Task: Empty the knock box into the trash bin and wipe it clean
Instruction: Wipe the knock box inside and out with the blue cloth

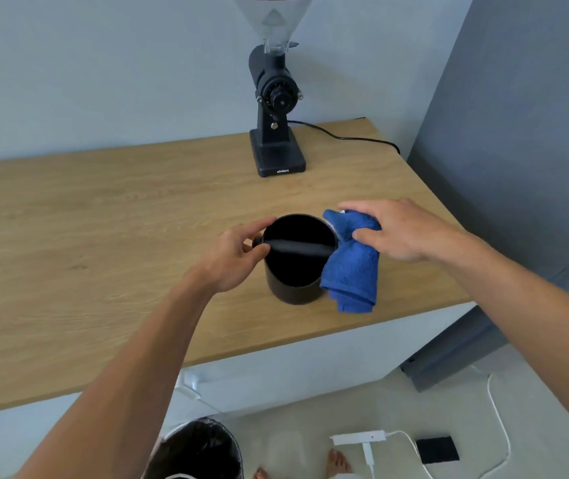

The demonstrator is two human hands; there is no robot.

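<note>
The black round knock box (293, 288) stands upright on the wooden counter (86, 243), its black bar across the open top. My left hand (238, 257) pinches the left end of that bar at the rim. A blue towel (352, 267) hangs against the box's right side, down to the counter. My right hand (393, 229) grips the towel's top. The inside of the box looks dark; I cannot tell what is in it. The trash bin (200, 451), lined with a black bag, stands on the floor below the counter's front edge.
A black coffee grinder (276, 108) with a clear hopper stands at the back of the counter, its cord running right. A grey wall or cabinet (518, 133) closes the right side. On the floor lie a white power strip (359, 437) with cable and a black pad (437, 449).
</note>
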